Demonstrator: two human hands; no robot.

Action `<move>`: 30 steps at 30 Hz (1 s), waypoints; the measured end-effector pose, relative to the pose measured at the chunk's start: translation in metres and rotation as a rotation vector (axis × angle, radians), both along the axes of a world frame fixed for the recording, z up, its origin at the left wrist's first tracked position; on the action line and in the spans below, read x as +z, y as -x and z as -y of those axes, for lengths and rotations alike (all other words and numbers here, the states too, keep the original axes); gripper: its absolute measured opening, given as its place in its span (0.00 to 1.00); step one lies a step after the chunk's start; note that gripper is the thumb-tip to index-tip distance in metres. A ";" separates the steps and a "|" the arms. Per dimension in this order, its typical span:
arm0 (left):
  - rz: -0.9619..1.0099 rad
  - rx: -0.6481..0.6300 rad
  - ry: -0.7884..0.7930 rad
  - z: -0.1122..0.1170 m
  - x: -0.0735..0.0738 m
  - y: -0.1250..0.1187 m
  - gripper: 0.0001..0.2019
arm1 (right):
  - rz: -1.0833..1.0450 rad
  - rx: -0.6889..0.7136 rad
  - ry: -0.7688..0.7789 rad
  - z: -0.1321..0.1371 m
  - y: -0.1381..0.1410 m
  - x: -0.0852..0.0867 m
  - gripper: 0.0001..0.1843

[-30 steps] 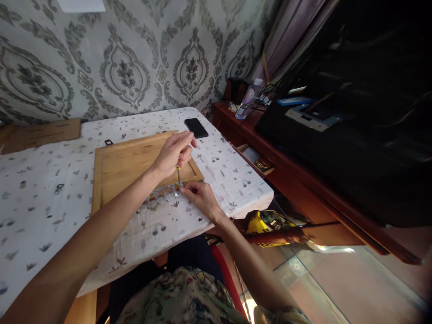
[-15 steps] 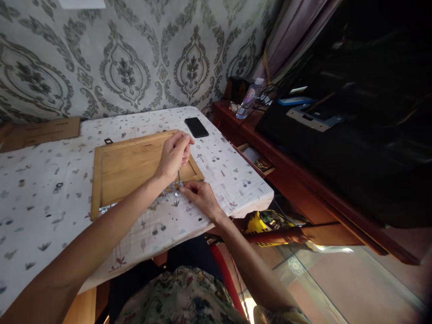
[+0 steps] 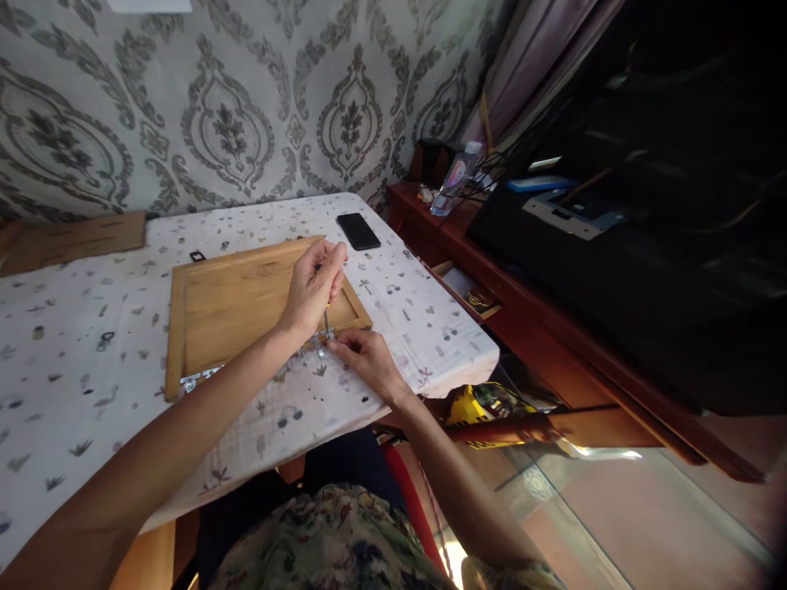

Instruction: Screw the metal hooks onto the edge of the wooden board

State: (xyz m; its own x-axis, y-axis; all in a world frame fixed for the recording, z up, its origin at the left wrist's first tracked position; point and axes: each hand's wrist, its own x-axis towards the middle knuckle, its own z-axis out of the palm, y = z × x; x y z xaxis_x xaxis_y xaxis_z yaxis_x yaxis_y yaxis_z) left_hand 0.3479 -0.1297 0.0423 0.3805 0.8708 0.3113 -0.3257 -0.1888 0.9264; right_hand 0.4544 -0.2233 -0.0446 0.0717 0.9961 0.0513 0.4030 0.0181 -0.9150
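Observation:
A framed wooden board [image 3: 239,299] lies flat on the patterned tablecloth. Along its near edge runs a metal strip with hooks [image 3: 200,378], partly hidden behind my left forearm. My left hand [image 3: 315,283] is closed around a screwdriver [image 3: 326,318], whose handle is mostly covered by the fingers. Its thin shaft points down to the strip near the board's right corner. The fingertips of my right hand [image 3: 362,356] pinch at the strip's right end, beside the screwdriver tip. Whether a screw sits under the tip is too small to tell.
Beyond the board's right corner lies a black phone [image 3: 358,232]. Flattened cardboard [image 3: 74,242] rests at the back left. To the right stands a dark red desk [image 3: 522,299] with a partly open drawer [image 3: 467,291], a clear bottle [image 3: 455,179] and cables.
My left hand has turned slightly on the screwdriver and shifted a little left, its forearm uncovering more of the metal strip. My right hand stays in place.

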 end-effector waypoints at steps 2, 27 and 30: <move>0.011 0.034 -0.006 0.004 -0.002 -0.001 0.21 | -0.005 0.002 0.000 0.000 0.000 0.000 0.27; -0.029 -0.083 0.017 -0.003 -0.004 0.000 0.23 | -0.049 -0.078 -0.066 0.008 0.002 -0.003 0.11; -0.026 -0.162 -0.045 -0.007 -0.004 0.008 0.19 | -0.056 -0.071 -0.064 0.008 0.002 -0.002 0.13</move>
State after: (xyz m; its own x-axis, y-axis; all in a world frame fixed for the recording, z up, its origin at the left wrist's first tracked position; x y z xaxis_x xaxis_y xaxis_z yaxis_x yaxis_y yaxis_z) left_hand 0.3395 -0.1226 0.0388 0.5236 0.7827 0.3364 -0.3311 -0.1768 0.9269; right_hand 0.4526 -0.2314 -0.0466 0.1461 0.9833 0.1081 0.3532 0.0502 -0.9342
